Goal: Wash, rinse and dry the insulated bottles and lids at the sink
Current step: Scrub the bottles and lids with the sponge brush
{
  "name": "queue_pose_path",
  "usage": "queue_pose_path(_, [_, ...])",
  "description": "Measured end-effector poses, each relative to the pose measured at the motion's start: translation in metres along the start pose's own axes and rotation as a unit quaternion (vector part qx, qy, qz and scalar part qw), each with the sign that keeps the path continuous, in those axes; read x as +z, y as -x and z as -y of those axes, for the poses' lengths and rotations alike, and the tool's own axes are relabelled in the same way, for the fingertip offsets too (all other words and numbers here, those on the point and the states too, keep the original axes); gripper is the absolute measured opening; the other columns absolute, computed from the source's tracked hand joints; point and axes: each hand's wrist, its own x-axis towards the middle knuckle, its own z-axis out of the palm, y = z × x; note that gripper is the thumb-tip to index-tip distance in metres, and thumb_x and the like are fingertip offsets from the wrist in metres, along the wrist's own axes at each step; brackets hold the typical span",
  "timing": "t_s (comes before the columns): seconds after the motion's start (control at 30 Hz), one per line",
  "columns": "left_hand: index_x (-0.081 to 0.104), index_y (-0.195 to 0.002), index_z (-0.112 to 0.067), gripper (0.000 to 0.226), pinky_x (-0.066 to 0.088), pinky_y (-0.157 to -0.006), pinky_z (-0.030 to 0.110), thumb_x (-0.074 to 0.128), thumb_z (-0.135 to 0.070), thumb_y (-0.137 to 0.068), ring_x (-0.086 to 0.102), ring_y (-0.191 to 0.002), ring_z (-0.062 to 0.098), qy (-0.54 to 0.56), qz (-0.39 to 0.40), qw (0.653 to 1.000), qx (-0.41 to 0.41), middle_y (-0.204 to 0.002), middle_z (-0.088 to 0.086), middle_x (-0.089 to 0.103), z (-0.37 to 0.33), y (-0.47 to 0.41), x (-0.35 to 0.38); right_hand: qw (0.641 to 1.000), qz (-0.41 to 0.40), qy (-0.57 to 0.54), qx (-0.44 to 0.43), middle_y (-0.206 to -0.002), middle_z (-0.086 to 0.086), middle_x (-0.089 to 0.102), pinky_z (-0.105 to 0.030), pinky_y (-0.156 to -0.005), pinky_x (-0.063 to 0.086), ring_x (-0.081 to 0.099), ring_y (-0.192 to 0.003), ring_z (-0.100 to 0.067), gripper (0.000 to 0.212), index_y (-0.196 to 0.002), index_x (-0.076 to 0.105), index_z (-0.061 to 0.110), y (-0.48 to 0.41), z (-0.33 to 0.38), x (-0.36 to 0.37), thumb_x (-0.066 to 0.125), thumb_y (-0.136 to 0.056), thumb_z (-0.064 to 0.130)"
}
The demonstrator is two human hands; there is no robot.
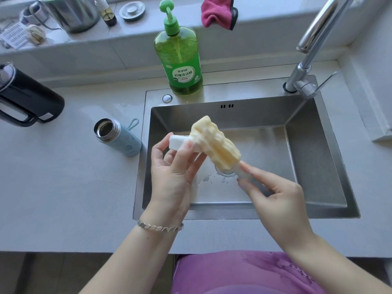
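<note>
Both hands over the sink (233, 214), mid-basin, above the drain (226, 174).

Left hand (171, 172): fingers (162, 144) and thumb clamped on a white lid (180, 143), held up at the left side of the basin. Bracelet (159, 227) on that wrist, over the front rim of the sink.

Right hand (277, 198): fingers (252, 169) closed round the pale handle of a sponge brush (214, 143). The yellow sponge head points up and left and touches the lid; white foam where they meet. A few drops and suds on the basin floor next to the drain.

Other task items, all left of the sink on the table (63, 177):
- blue bottle (118, 136), just beside the left rim, lid off, steel mouth open, cord loop at its far side.
- black flask (29, 98) with handle, well left of the sink and farther back, partly cut off by the frame edge.

Behind the sink:
- green soap bottle (179, 56), pump top, stands on the back deck near the left corner.
- tap (307, 60) at the back right corner, spout running up out of view. No water visible.
- ledge farther back: pink cloth (218, 12), steel pot (70, 11), round metal plug (132, 10), small dark bottle (107, 12).

Can't tell if the blue bottle is wet or soaped.
</note>
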Motion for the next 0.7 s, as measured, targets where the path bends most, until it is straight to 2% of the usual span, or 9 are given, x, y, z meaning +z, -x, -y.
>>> queue_pose_path(0.1, [0.045,-0.112,-0.018,0.043,0.056,-0.072,0.031,0.063,-0.017,-0.073,0.065,-0.093,0.031,0.021,0.036,0.999,-0.008,-0.105,0.011,0.06,0.003,0.001,0.0,1.0,-0.01,0.012,-0.006,-0.104,0.011,0.061,-0.005,-0.063,0.034,0.064,-0.094,-0.029,0.06,-0.087,0.061,0.063,-0.002,-0.002,-0.002,0.072,-0.078,0.004])
queue_pose_path(0.2, [0.045,-0.117,-0.015,0.055,0.056,-0.074,0.032,0.069,-0.02,-0.067,0.066,-0.091,0.027,0.035,0.048,0.998,-0.021,-0.109,0.013,0.059,0.0,-0.005,-0.004,0.999,-0.001,0.011,-0.035,-0.103,0.01,0.061,-0.008,-0.062,0.037,0.055,-0.073,-0.006,0.073,-0.093,0.055,0.069,0.005,0.005,-0.002,0.073,-0.076,0.001])
queue_pose_path(0.3, [0.055,-0.109,-0.009,0.037,0.057,-0.075,0.035,0.06,-0.017,-0.073,0.068,-0.09,0.027,0.078,0.054,0.994,-0.059,-0.106,0.017,0.062,0.0,-0.004,-0.006,1.0,-0.005,0.017,0.0,-0.097,-0.001,0.066,-0.015,-0.052,0.035,0.044,-0.065,-0.006,0.068,-0.083,0.057,0.069,0.0,0.0,-0.009,0.072,-0.077,0.003])
queue_pose_path(0.37, [0.055,-0.109,-0.001,0.027,0.057,-0.079,0.038,0.047,-0.013,-0.086,0.067,-0.092,0.029,0.073,0.057,0.991,-0.093,-0.106,0.02,0.063,0.001,-0.003,-0.007,0.999,-0.008,0.038,0.02,-0.093,-0.014,0.065,-0.012,-0.053,0.032,0.062,-0.067,-0.014,0.061,-0.082,0.059,0.067,-0.004,-0.005,-0.016,0.071,-0.078,0.008])
queue_pose_path(0.43, [0.05,-0.119,0.005,0.032,0.057,-0.078,0.038,0.043,-0.004,-0.089,0.066,-0.094,0.03,0.015,0.052,0.994,-0.092,-0.111,0.022,0.061,0.002,-0.004,-0.01,0.998,-0.002,0.043,0.038,-0.095,-0.004,0.066,-0.006,-0.056,0.031,0.066,-0.086,-0.037,0.051,-0.084,0.063,0.059,-0.004,-0.009,-0.02,0.071,-0.079,0.009])
queue_pose_path(0.47, [0.048,-0.122,0.005,0.033,0.057,-0.076,0.036,0.045,-0.001,-0.09,0.065,-0.094,0.028,-0.03,0.046,0.995,-0.078,-0.111,0.021,0.06,0.003,-0.004,-0.011,0.998,0.003,0.04,0.044,-0.097,0.008,0.067,-0.005,-0.056,0.031,0.063,-0.089,-0.038,0.049,-0.088,0.062,0.056,-0.002,-0.008,-0.019,0.071,-0.079,0.008])
queue_pose_path(0.53, [0.05,-0.121,0.002,0.034,0.056,-0.072,0.029,0.056,-0.007,-0.088,0.064,-0.094,0.023,-0.115,0.05,0.991,-0.043,-0.109,0.018,0.061,0.007,-0.003,-0.014,0.999,0.013,0.035,0.033,-0.093,0.026,0.067,-0.008,-0.052,0.033,0.069,-0.072,-0.021,0.053,-0.092,0.062,0.055,0.004,0.0,-0.014,0.072,-0.078,0.005])
queue_pose_path(0.6, [0.057,-0.11,-0.007,0.036,0.055,-0.071,0.027,0.071,-0.012,-0.077,0.064,-0.09,0.02,-0.176,0.077,0.981,-0.008,-0.1,0.012,0.065,0.01,-0.001,-0.016,0.999,0.012,0.044,-0.008,-0.094,0.019,0.068,-0.009,-0.047,0.028,0.046,-0.045,0.001,0.054,-0.101,0.063,0.047,0.009,0.009,-0.008,0.073,-0.076,0.0])
queue_pose_path(0.7, [0.069,-0.093,-0.02,0.03,0.055,-0.075,0.028,0.076,-0.017,-0.064,0.063,-0.084,0.016,-0.22,0.107,0.968,0.053,-0.089,0.004,0.068,0.009,0.001,-0.019,0.999,-0.002,0.036,0.01,-0.091,0.03,0.065,-0.005,-0.051,0.032,0.052,-0.05,0.005,0.047,-0.102,0.064,0.037,0.001,0.011,-0.011,0.073,-0.075,0.0])
